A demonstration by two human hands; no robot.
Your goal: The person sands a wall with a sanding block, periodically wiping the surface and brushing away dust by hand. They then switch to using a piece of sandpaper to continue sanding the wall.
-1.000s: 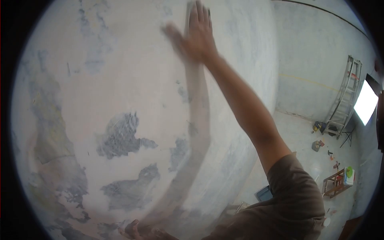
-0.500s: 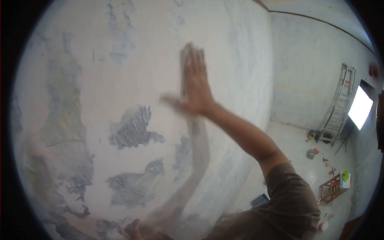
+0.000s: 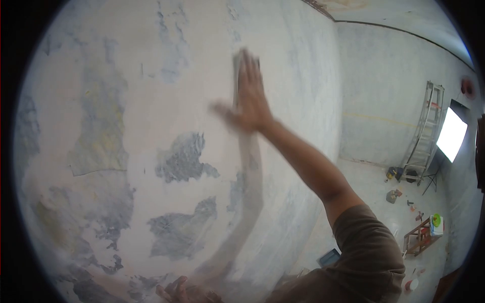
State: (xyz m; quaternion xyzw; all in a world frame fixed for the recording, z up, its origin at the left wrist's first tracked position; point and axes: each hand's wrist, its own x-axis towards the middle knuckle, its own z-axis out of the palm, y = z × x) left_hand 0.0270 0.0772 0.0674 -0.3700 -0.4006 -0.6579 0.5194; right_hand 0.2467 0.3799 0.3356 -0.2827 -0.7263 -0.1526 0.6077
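Observation:
My right hand [image 3: 251, 101] is raised against the patchy wall [image 3: 202, 91], blurred by motion. Its fingers stretch upward and the thumb sticks out to the left. Under the palm and fingers is a dark flat piece that looks like sandpaper [image 3: 236, 73]; only its edges show, pressed between hand and wall. Low in the view, my left hand [image 3: 182, 291] is partly cut off by the bottom edge, near the wall, fingers loosely spread and slightly bent. No object shows in it. Grey bare patches [image 3: 183, 157] mark the wall left of the right arm.
On the right, a metal ladder [image 3: 425, 134] leans at the far wall beside a bright lit panel [image 3: 452, 135]. A wooden stool [image 3: 420, 238] with things on it, a blue tray [image 3: 329, 257], a white tub [image 3: 411, 285] and scattered tools lie about the floor.
My right hand has shifted slightly up the wall, still flat on the dark piece. The view has turned a little left, so the wall patches sit further right. My left hand remains low.

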